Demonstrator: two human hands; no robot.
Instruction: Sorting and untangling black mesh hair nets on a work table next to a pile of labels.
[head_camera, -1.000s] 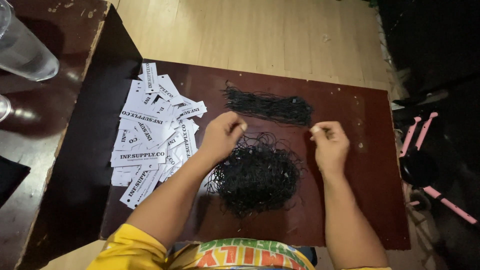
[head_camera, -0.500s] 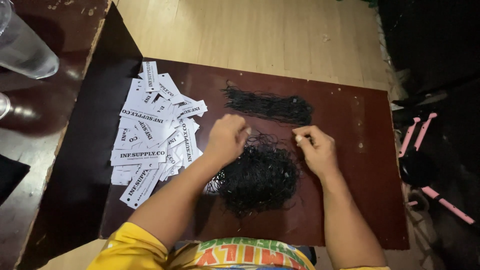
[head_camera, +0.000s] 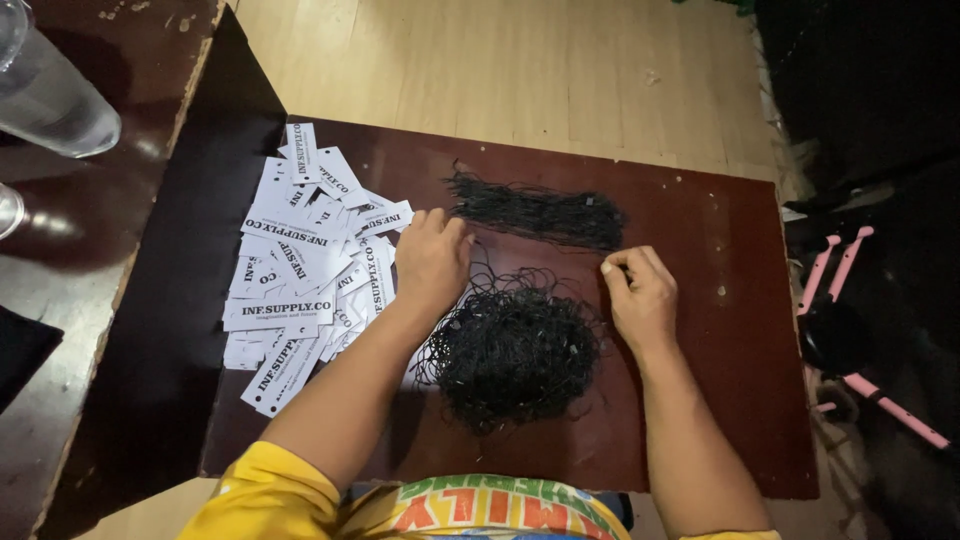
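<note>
Here my left hand (head_camera: 432, 262) rests curled at the edge of the tangled heap of black strings (head_camera: 515, 350), just beside the white paper tags (head_camera: 300, 275). My right hand (head_camera: 640, 295) pinches a thin string at the heap's right side. A straightened bundle of strings (head_camera: 540, 212) lies beyond on the dark red board (head_camera: 720, 330).

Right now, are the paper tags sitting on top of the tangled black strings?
No, the white paper tags lie spread on the table beside the left hand, left of the string pile.
</note>
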